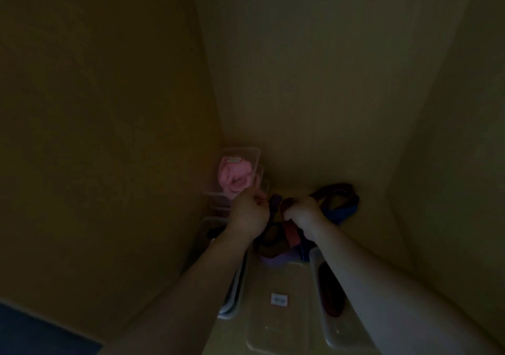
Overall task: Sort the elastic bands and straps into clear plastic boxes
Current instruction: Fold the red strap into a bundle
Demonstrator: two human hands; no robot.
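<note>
The scene is dim. My left hand (250, 214) and my right hand (304, 214) both grip a tangle of dark straps (276, 234) held between them, red and purple bands hanging down. More straps, dark red and blue (340, 204), lie in a heap behind my right hand. A clear plastic box (236, 174) with pink bands stands in the corner at the back left. Another clear box (332, 294) at the right holds a dark red strap, partly hidden by my right forearm.
A lidded clear box with a small white label (278, 300) lies flat in front of me. Stacked boxes (235, 281) stand at the left under my forearm. Yellowish walls close in on the left, back and right.
</note>
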